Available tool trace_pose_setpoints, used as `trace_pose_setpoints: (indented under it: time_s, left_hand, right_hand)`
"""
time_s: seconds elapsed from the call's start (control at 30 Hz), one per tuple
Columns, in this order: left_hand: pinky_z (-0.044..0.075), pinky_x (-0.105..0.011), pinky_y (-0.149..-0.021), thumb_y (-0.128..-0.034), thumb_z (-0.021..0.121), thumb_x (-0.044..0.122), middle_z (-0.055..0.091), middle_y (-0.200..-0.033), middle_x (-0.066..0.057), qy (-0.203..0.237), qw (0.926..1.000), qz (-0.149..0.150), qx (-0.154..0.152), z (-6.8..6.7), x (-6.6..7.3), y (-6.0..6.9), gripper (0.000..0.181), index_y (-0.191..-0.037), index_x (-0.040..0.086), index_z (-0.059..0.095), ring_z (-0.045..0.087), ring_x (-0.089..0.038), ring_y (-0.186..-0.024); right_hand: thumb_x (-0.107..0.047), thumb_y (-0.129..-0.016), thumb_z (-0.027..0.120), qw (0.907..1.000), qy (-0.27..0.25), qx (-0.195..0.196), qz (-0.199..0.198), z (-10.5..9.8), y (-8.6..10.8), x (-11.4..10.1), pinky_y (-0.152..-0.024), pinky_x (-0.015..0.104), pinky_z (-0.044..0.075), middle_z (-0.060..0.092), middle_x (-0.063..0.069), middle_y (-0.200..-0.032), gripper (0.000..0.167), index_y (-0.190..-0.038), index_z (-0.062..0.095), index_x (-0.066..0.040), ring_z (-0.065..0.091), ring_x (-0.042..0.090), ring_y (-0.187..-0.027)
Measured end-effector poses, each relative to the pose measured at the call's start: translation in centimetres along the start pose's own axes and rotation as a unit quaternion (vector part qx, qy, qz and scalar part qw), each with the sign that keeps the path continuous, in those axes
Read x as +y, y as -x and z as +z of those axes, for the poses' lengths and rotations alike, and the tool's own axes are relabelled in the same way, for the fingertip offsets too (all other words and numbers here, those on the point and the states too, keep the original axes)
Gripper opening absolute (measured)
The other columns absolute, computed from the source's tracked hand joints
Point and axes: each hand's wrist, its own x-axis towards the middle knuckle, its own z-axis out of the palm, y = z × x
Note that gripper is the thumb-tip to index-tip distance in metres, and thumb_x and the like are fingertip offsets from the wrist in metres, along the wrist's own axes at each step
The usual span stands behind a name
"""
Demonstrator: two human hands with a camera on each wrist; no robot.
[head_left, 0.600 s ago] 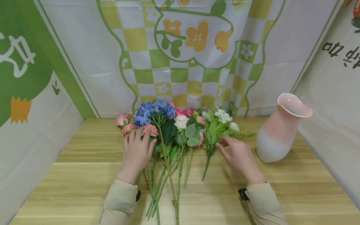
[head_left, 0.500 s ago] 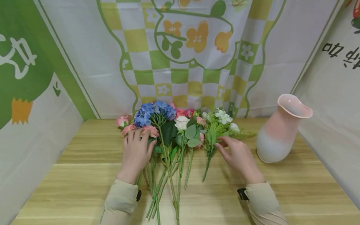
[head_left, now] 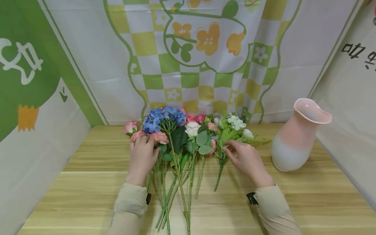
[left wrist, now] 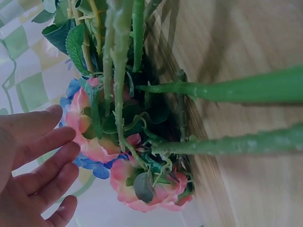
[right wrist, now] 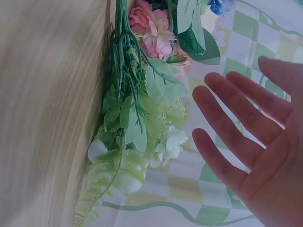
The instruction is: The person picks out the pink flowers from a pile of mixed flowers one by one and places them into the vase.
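My left hand [head_left: 142, 160] is at the pink flowers [head_left: 159, 137] on the left of a row of artificial flowers. In the left wrist view its fingers [left wrist: 49, 168] are loosely bent beside the pink blooms, holding nothing; whether they touch is unclear. A blue hydrangea [head_left: 166, 117] lies just beyond. My right hand [head_left: 247, 161] hovers by the green bunch with white blossoms [head_left: 227, 133]. The right wrist view has its fingers [right wrist: 227, 113] spread and apart from the leaves. Between the hands lies a white rose [head_left: 192, 129], its long stem pointing toward me.
A pink and white vase [head_left: 295, 139] with a wavy rim stands upright at the right. The flowers lie on a wooden table [head_left: 87, 193], several stems crossing toward its front. A checkered cloth [head_left: 189, 79] hangs behind, with printed cloth walls at both sides.
The head view has shifted slightly, so the scene sits a little farther right. My right hand has edged left toward the green bunch. The flowers and vase stay in place.
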Motion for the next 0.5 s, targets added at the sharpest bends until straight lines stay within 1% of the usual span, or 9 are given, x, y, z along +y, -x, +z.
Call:
trace_pose_setpoints:
  time_s: [0.13,0.27,0.33,0.5]
  left_hand:
    - [0.04,-0.054,-0.084,-0.0821,0.074,0.022,0.063,-0.094,-0.016,0.0,0.9999,-0.004,-0.015,0.5,-0.2,-0.3,0.018,-0.083,0.007,0.064,0.055,-0.038,-0.095]
    - [0.043,-0.053,-0.076,-0.0814,0.075,0.023,0.064,-0.089,-0.015,-0.019,0.9993,-0.006,-0.033,1.1,-0.3,-0.7,0.018,-0.081,0.008,0.066,0.058,-0.037,-0.087]
    - [0.044,-0.053,-0.075,-0.0811,0.075,0.024,0.065,-0.088,-0.016,-0.03,0.9986,-0.007,-0.043,1.3,-0.3,-0.9,0.018,-0.082,0.008,0.067,0.06,-0.037,-0.084]
    - [0.045,-0.056,-0.078,-0.079,0.077,0.025,0.067,-0.093,-0.019,-0.038,0.9968,-0.017,-0.068,1.7,-0.2,-1.0,0.026,-0.093,0.004,0.069,0.062,-0.04,-0.085]
  right_hand:
    - [-0.035,-0.094,0.057,0.9999,-0.008,-0.011,0.0,0.2,-0.2,0.1,-0.069,0.038,0.056,0.073,0.003,-0.092,0.029,-0.11,0.067,-0.013,0.07,0.02,-0.08]
    - [-0.034,-0.094,0.058,0.9998,-0.013,-0.017,0.002,0.2,-0.3,0.4,-0.071,0.038,0.056,0.073,0.004,-0.093,0.03,-0.111,0.067,-0.011,0.07,0.019,-0.081]
    - [-0.033,-0.094,0.059,0.9997,-0.013,-0.019,0.005,0.0,-0.3,0.5,-0.072,0.038,0.056,0.073,0.004,-0.094,0.03,-0.111,0.067,-0.011,0.07,0.02,-0.082]
    - [-0.034,-0.094,0.058,0.9996,-0.007,-0.02,0.018,-0.3,-0.1,0.9,-0.074,0.04,0.055,0.073,0.005,-0.095,0.031,-0.112,0.067,-0.01,0.07,0.022,-0.083]
